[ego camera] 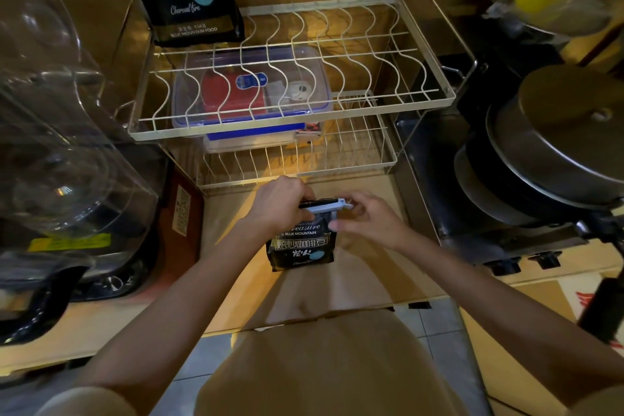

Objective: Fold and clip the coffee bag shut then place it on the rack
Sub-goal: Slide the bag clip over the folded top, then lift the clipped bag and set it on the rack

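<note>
The bag (pixel 301 243) stands on the surface below the rack (pixel 418 84), its folded top pinched in the left hand (pixel 278 203) while the right hand (pixel 366 218) fingers the clip (pixel 326 204) (soft, crinkly, probably light; best gripped at the stiffened fold).

Just in front of the wire rack (pixel 418 91): black coffee bag (pixel 301 246) upright on cardboard, left hand (pixel 280 201) gripping its folded top, right hand (pixel 366 219) pinching a pale clip (pixel 326 205) across the fold.
</note>
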